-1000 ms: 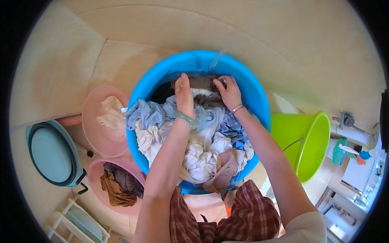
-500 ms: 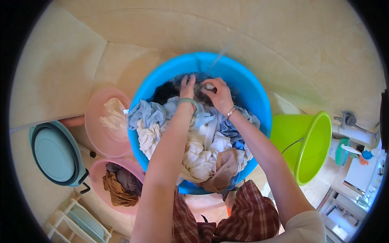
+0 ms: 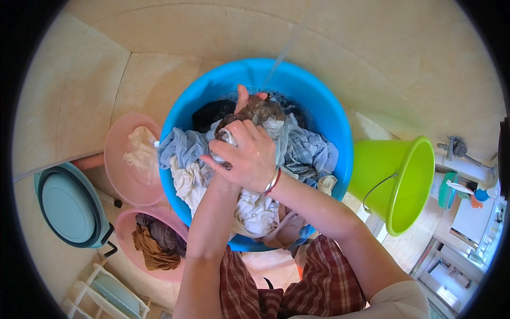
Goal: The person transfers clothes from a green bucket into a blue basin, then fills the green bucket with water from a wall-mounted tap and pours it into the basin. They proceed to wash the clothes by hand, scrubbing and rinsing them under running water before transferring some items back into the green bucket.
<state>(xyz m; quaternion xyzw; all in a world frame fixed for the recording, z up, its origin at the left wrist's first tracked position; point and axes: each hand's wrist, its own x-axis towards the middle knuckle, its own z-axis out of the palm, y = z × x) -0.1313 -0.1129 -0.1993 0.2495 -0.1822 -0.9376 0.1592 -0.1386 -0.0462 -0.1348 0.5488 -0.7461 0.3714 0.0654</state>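
A wet brown and whitish cloth (image 3: 264, 110) is bunched between my hands above a big blue tub (image 3: 186, 101). Beneath it, my left hand (image 3: 243, 98) is mostly hidden, with the thumb and some fingertips showing past the far side of the cloth. My right hand (image 3: 248, 154) crosses over my left wrist, its fingers curled on the near part of the bundle. White laundry (image 3: 255, 212), blue-grey garments (image 3: 311, 151) and a black piece (image 3: 212, 116) fill the tub around my hands. Foamy water shows at the far side, where a thin stream falls in.
Left of the tub stand two pink basins, one with a cream cloth (image 3: 142, 149), the other with brown and dark clothes (image 3: 154, 244). A folded teal basin (image 3: 69, 204) leans by the wall. On the right are a lime-green bucket (image 3: 372, 170) and a wall tap (image 3: 454, 148).
Both hands were apart at the water; now they are together on the lifted brown cloth. My right hand has moved left and nearer, across my left wrist.
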